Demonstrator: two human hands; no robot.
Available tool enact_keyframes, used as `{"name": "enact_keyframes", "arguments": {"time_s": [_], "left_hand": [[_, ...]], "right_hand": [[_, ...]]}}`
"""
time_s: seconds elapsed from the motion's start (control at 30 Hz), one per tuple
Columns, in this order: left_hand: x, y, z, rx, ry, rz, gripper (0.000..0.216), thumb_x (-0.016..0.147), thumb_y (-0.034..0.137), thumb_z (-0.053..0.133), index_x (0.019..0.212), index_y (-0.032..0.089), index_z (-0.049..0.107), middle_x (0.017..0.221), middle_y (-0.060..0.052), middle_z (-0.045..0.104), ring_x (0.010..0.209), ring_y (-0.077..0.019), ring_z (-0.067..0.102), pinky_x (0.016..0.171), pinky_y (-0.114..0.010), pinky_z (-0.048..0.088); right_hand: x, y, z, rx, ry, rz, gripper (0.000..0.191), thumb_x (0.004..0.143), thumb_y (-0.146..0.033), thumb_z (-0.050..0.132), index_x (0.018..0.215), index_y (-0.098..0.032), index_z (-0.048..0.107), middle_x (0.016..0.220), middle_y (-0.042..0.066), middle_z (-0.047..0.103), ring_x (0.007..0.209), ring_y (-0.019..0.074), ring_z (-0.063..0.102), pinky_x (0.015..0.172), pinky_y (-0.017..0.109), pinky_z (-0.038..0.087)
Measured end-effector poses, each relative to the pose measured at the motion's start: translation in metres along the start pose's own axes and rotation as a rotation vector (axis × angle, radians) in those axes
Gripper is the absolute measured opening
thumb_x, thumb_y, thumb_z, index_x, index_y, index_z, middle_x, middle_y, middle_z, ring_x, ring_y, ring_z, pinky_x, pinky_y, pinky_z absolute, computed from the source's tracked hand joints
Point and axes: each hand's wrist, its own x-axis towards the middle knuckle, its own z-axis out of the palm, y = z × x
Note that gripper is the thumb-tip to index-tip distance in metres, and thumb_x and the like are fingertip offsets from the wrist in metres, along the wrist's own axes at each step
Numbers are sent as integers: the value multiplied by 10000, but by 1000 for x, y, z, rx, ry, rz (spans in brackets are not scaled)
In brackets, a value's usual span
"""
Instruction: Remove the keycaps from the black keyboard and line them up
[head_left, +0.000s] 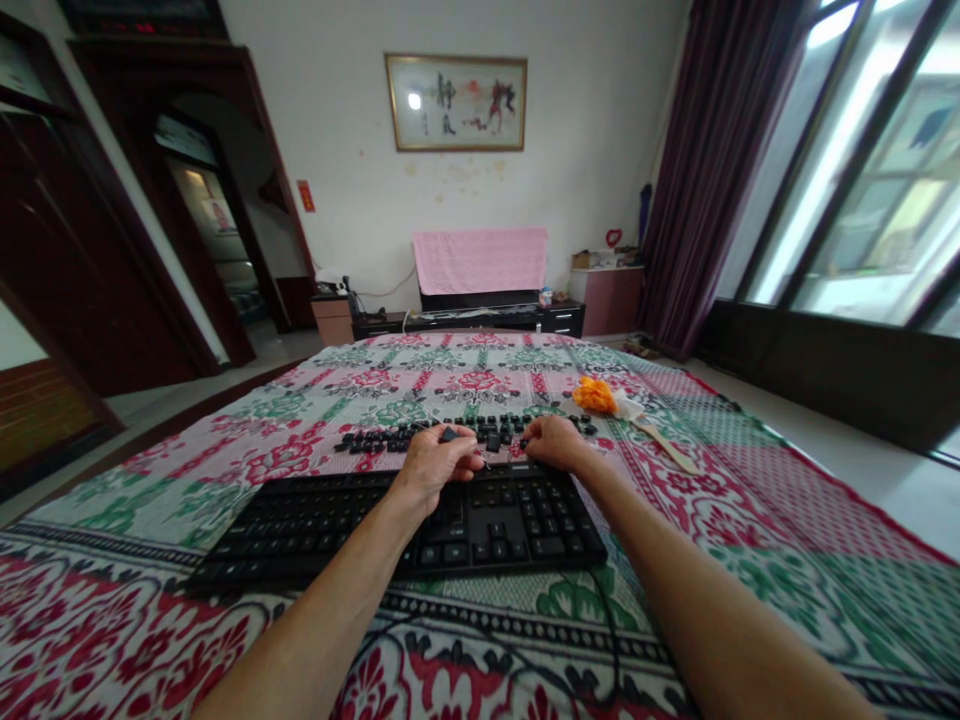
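Observation:
A black keyboard [499, 520] lies on the patterned cloth in front of me, with keys in its frame. Over its upper edge, my left hand [435, 468] is closed, pinching a loose black keycap [448, 434] between thumb and forefinger. A thin, shiny bit shows by its lower fingertips, too small to make out. Behind the keyboard, loose black keycaps [382, 438] are spread in rows on the cloth. My right hand [556, 440] rests among them at the right, its fingertips closed on a small dark keycap [523, 442], partly hidden by the fingers.
To the right lie an orange crumpled cloth or tuft [596, 395] and a brush with a pale wooden handle [667, 447]. The keyboard's cable [611, 630] curls toward me over the tablecloth [480, 385]. A low cabinet [562, 318] stands against the far wall.

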Motion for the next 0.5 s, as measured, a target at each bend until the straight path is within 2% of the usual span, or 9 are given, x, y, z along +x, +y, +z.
{"name": "enact_keyframes", "arguments": {"time_s": [0.23, 0.33, 0.5], "left_hand": [[-1, 0, 1, 1, 0, -8, 173, 610, 185, 627, 757, 132, 551, 552, -7, 593, 491, -111, 588, 427, -179, 460], [-1, 0, 1, 4, -9, -6, 178, 610, 191, 629, 760, 127, 557, 566, -22, 606, 505, -116, 594, 439, -183, 465], [-1, 0, 1, 44, -15, 3, 179, 607, 178, 608, 771, 116, 572, 526, -45, 614, 499, -132, 597, 438, -186, 458]], "right_hand": [[3, -1, 3, 49, 29, 8, 228, 608, -205, 540, 770, -201, 701, 686, 9, 670, 648, 138, 589, 568, 195, 399], [3, 0, 2, 83, 2, -29, 212, 608, -234, 558, 763, -209, 701, 689, -5, 672, 657, 135, 590, 568, 191, 402], [4, 1, 1, 66, 8, -28, 216, 612, -185, 553, 764, -207, 704, 712, -7, 680, 678, 135, 598, 610, 193, 414]]}}
